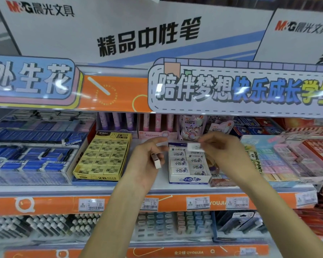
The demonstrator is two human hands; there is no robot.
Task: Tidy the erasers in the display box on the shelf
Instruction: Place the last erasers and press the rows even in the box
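A white and blue display box stands on the shelf, filled with two columns of white erasers in printed sleeves. My left hand hovers just left of the box and grips white erasers: one sticks down out of the palm, another shows between the fingertips. My right hand is over the box's back right corner and pinches a white eraser above the top row.
A yellow box of 2B erasers stands to the left, blue eraser trays further left. Pastel eraser boxes sit to the right, glue sticks and packets behind. Price tags line the orange shelf edge; pens fill the shelf below.
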